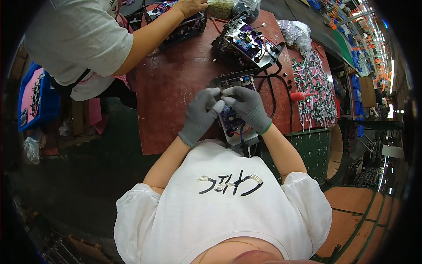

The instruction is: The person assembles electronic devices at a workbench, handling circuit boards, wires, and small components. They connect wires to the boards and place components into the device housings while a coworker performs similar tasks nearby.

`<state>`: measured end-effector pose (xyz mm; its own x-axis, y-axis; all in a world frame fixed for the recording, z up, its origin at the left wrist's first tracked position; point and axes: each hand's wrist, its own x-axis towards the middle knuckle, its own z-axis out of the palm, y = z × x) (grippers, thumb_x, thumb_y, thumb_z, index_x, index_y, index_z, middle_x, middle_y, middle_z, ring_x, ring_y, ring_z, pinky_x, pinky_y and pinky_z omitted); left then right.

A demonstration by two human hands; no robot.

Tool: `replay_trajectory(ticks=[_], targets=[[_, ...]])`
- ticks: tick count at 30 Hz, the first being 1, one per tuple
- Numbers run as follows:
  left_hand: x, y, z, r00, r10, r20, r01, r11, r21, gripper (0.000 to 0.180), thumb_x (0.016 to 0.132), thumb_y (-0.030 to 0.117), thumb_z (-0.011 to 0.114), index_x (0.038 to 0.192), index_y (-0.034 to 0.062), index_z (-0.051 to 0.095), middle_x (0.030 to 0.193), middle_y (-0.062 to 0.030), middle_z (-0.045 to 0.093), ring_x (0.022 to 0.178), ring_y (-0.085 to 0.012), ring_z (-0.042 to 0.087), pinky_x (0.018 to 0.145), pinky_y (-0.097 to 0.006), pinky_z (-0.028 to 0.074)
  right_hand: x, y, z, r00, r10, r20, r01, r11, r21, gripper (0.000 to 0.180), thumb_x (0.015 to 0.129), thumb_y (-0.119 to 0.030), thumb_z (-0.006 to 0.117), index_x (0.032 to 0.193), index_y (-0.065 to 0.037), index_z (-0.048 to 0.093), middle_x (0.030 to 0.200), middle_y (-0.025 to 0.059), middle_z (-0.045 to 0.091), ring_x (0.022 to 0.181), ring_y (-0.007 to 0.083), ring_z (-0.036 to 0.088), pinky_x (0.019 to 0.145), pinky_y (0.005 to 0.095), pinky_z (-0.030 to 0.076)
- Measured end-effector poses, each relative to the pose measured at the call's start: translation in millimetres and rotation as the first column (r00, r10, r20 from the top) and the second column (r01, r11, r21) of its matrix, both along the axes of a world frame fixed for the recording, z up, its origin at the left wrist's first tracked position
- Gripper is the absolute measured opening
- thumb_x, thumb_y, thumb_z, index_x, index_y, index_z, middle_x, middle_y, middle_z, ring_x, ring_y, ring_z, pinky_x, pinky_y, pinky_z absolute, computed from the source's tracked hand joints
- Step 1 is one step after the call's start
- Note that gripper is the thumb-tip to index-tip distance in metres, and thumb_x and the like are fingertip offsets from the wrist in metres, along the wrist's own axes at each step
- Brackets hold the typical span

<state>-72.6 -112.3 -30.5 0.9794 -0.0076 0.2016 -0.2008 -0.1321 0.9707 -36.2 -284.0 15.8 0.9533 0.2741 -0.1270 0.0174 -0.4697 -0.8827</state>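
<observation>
In grey gloves, my left hand (pixel 202 112) and my right hand (pixel 247 107) meet over an open electronic unit (pixel 237 135) at the table's front edge. The unit has a metal chassis, a purple circuit board and red and black wires. Thumb and fingers of each hand are pinched together near the unit's far panel. Whatever lies between the fingertips is too small to make out. Behind it stands a second open unit (pixel 249 42) with a similar purple board. A black cable (pixel 276 90) loops along the right side of the near unit.
On the red table (pixel 171 94), many small wired connectors (pixel 313 88) are spread at the right beside a red bottle (pixel 300 96). Clear plastic bags (pixel 296 33) lie behind them. At the far left a co-worker's arm (pixel 154 37) reaches over another unit (pixel 187 28). A blue bin (pixel 39 97) stands left.
</observation>
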Motion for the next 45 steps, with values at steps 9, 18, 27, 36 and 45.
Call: replay_trajectory(ticks=[9,18,27,36,45], targets=[[9.9,-2.1,-4.4,0.942,-0.204,-0.267,0.055,0.878,-0.476,0.034,0.091,0.005,0.068,0.123,-0.0033,0.062,0.111,-0.0098,0.07,0.095,-0.0123,0.066,0.084,-0.025,0.055,5.3,-18.7,25.5,0.992,-0.092,-0.085,0.108,0.974,0.2,0.022,0.091,-0.011,0.066,0.11,0.001,0.068,0.094,0.0037,0.07,0.084,0.0076,0.063,0.076,0.0236,0.051],[8.0,-13.6,-9.4,0.94,-0.042,-0.338,-0.081,0.936,-0.343,0.029,0.093,0.014,0.068,0.118,0.0003,0.066,0.102,-0.0061,0.071,0.087,-0.0114,0.066,0.073,-0.025,0.053,41.2,-69.1,-2.3,0.859,-0.036,0.511,0.205,0.938,-0.278,0.045,0.088,-0.019,0.067,0.128,-0.002,0.055,0.12,0.0172,0.061,0.106,0.0286,0.061,0.095,0.0364,0.049],[1.1,-28.0,-9.1,0.946,0.246,0.211,-0.313,0.861,0.4,0.026,0.089,0.016,0.073,0.11,0.0003,0.067,0.1,-0.0069,0.07,0.078,-0.0093,0.066,0.071,-0.024,0.053,64.9,-64.3,-36.5,0.776,0.156,0.612,0.079,0.937,-0.339,0.073,0.076,-0.018,0.074,0.142,-0.01,0.042,0.126,0.0151,0.053,0.111,0.0378,0.054,0.095,0.0458,0.046],[-3.1,-43.5,1.3,0.937,0.335,0.098,-0.349,0.898,0.269,0.025,0.088,0.013,0.074,0.109,0.0007,0.068,0.093,-0.0044,0.072,0.073,-0.0092,0.065,0.066,-0.023,0.053,64.6,-59.1,-41.9,0.767,0.084,0.636,0.102,0.963,-0.25,0.071,0.074,-0.013,0.072,0.14,-0.014,0.045,0.123,0.0115,0.053,0.109,0.0345,0.055,0.092,0.0457,0.047],[-4.9,-40.9,7.9,0.859,0.364,-0.359,-0.352,0.931,0.1,0.023,0.095,0.019,0.065,0.107,-0.0005,0.069,0.084,0.0003,0.067,0.062,-0.0064,0.057,0.053,-0.023,0.046,65.8,-58.4,-47.5,0.796,0.063,0.602,0.127,0.955,-0.267,0.071,0.074,-0.015,0.072,0.14,-0.015,0.045,0.125,0.0113,0.053,0.111,0.0338,0.055,0.093,0.0463,0.046]])
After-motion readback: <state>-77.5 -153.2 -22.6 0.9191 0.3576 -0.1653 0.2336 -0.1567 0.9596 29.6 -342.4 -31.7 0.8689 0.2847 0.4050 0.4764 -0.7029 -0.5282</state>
